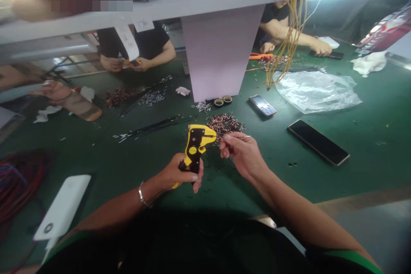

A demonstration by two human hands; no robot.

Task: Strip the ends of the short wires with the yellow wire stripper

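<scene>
My left hand grips the handle of a yellow and black wire stripper, its jaws pointing up and to the right. My right hand is just right of the tool's jaws, its fingertips pinched on a thin short wire. Behind the jaws lies a heap of short cut wires with coppery and dark colours. A silver bracelet circles my left wrist.
Several phones, a plastic bag, tape rolls and more wire piles lie on the green mat. A white pillar stands ahead, with yellow wires hanging beyond. Co-workers' hands work across the bench.
</scene>
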